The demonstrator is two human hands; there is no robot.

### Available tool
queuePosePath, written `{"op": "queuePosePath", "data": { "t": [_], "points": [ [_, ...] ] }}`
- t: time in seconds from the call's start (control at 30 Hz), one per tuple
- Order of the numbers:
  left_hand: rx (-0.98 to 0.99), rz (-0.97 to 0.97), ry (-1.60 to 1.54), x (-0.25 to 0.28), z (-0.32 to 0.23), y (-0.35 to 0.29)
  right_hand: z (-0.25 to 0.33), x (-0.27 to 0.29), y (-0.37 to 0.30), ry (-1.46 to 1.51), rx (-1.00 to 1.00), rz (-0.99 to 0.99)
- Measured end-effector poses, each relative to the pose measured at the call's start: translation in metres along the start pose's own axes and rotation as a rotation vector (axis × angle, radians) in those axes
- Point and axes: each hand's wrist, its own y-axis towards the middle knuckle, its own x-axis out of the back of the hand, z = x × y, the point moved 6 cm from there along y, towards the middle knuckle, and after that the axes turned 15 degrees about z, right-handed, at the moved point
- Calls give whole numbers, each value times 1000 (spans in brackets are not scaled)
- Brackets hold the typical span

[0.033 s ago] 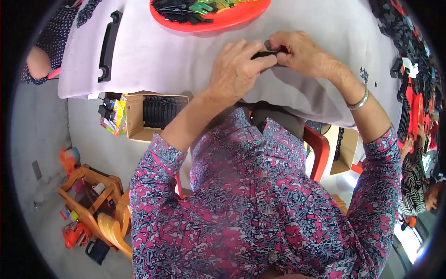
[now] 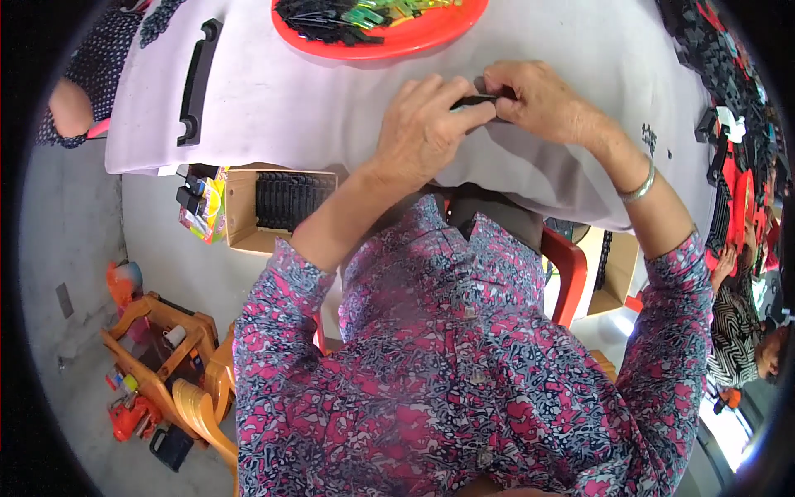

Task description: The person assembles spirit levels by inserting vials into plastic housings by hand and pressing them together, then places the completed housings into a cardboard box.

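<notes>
Above the near half of the cloth-covered table, both my hands meet around a black plastic piece [image 2: 472, 101]. My left hand [image 2: 424, 128] closes its fingers and thumb on one end. My right hand [image 2: 542, 101] pinches the other end, its fingers curled over it. Most of the piece is hidden, so its full shape does not show. A long black plastic bracket [image 2: 195, 87] with rounded ends lies on the table to the left. Beyond my hands is a red plate [image 2: 373, 53] heaped with black, green and yellow small plastic parts.
Below the table's left edge stands an open cardboard box [image 2: 241, 207] of stacked black parts. Small black bits [image 2: 649, 139] lie on the cloth to the right. Black and red parts crowd the far right, near another person [image 2: 737, 331]. A red chair [image 2: 568, 277] is beside me.
The whole view has shifted slightly, with the plate and hands a little lower in it. My grip on the black plastic piece looks the same.
</notes>
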Motion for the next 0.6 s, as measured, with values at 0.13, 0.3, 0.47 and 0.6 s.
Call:
{"op": "queuePosePath", "data": {
  "t": [0.13, 0.3, 0.47, 0.6],
  "points": [
    [4, -29, -16, 4, -3, -3, 1, 2, -9, 85, -51, -34],
    [-9, -35, -40, 0, -2, -6, 4, 12, -8, 291, 47, -253],
    [6, -41, -97, 4, -5, -5, 15, 32, 32, 305, 160, -443],
    [26, -7, -117, 1, -2, -5, 25, 32, 75, 192, 100, -315]
  ]
}}
